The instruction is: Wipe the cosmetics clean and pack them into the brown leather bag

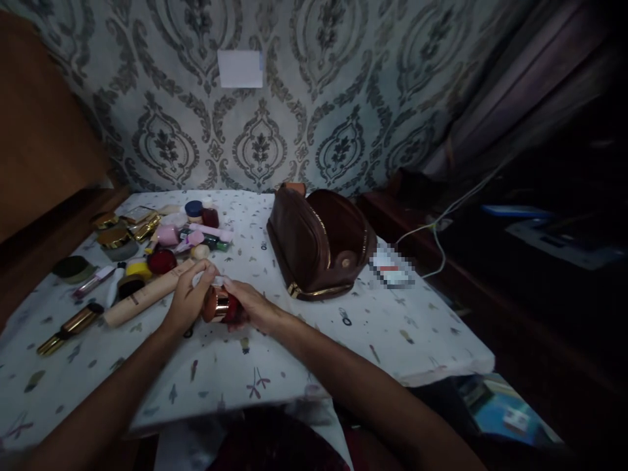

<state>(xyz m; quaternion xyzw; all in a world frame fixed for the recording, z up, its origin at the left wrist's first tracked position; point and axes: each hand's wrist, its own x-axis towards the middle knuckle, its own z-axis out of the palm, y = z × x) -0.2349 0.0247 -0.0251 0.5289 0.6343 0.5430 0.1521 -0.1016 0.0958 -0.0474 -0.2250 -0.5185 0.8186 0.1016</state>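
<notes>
Over the front left part of the table, my left hand [190, 294] and my right hand [248, 305] are together around a shiny copper-coloured jar [219, 305] with dark red beside it. Something white shows on top between my fingers. A long beige tube [142, 298] lies just left of my left hand. Behind it are a dark red round container [161, 261], a pink one [167, 235] and a blue-lidded jar [193, 210]. To the right of my hands stands a brown bag [307, 245], its zipper open.
More cosmetics, including a gold tube [81, 320] and a dark green-lidded jar [73, 268], are spread on the left of the patterned tablecloth [294, 363]. Right of the bag lies a blurred-out item [391, 267]. A white cable [444, 252] runs past the table's right edge.
</notes>
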